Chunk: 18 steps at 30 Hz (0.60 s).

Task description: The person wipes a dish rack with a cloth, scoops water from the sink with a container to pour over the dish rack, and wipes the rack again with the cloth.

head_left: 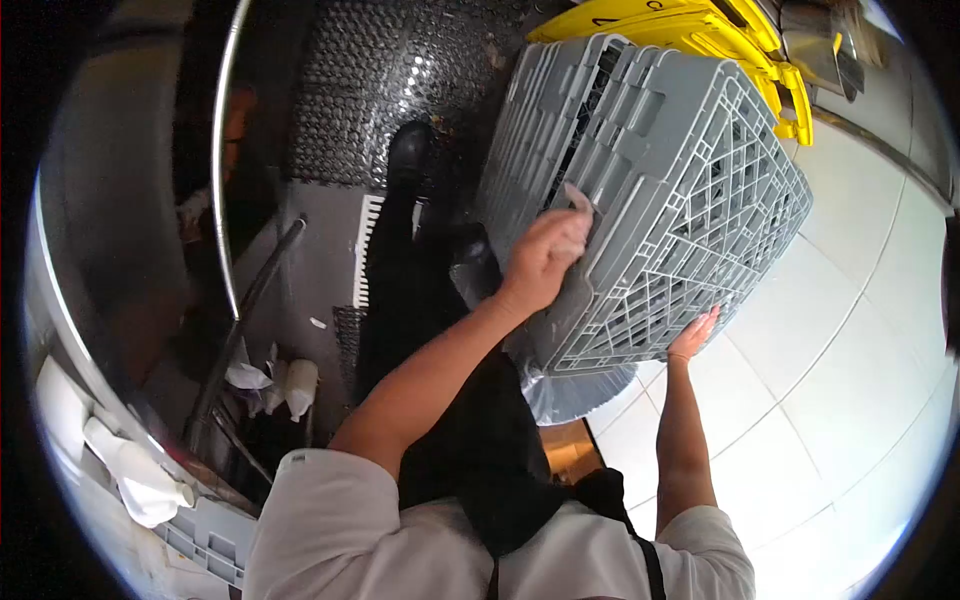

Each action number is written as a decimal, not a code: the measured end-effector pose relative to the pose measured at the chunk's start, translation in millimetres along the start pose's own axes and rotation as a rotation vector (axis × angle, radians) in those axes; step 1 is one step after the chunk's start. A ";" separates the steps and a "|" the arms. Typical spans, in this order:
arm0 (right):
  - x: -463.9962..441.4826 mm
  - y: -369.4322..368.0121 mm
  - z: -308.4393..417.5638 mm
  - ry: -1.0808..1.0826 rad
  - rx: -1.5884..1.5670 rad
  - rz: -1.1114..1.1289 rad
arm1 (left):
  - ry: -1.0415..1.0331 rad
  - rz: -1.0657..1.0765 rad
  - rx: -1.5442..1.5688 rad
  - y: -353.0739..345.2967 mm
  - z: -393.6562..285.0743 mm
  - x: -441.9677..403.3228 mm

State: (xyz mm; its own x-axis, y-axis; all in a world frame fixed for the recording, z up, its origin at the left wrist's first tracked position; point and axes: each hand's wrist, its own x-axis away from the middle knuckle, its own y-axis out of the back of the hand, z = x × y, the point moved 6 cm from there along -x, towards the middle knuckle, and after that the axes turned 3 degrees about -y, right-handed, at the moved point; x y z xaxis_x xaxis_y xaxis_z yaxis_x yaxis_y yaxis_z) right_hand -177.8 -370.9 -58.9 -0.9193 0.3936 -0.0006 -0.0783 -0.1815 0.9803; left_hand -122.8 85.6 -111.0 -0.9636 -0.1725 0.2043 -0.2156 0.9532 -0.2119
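Grey plastic crates (690, 215) with lattice bases are stacked on their sides at the upper centre right. My left hand (548, 250) is at the side rim of the nearest crate, its fingers curled around something small and pale that I cannot make out. On the lattice face of that same crate, near its lower edge, my right hand (695, 335) rests with the fingers stretched out.
Yellow lids (700, 35) stand behind the crates, beside a white tiled wall (830, 350). A clear plastic bag (580, 395) is below them. A metal rail (220, 150) runs down the left. Black textured mats (350, 90) cover part of the floor; white bottles (300, 388) stand lower left.
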 end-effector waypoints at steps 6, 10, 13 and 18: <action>2.6 1.3 -0.4 -0.071 0.001 0.034 | 0.241 -0.058 0.393 -8.4 13.8 -61.9; 0.7 -0.2 -2.1 -0.081 0.007 0.056 | 0.093 0.014 -0.076 -18.0 6.6 -75.9; 6.6 0.8 -4.7 -0.100 0.018 0.054 | 0.109 0.013 -0.115 -24.5 0.7 -107.9; 3.9 0.5 -2.7 -0.081 0.027 0.049 | 0.072 0.013 -0.243 -23.0 1.8 -91.3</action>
State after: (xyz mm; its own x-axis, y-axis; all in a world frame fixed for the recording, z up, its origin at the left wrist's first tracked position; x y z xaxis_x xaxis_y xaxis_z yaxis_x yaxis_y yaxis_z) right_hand -182.5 -371.9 -59.0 -0.8876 0.4564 0.0622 -0.0228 -0.1785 0.9837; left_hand -30.1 79.0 -126.5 -0.9504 -0.1500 0.2726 -0.1505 0.9884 0.0190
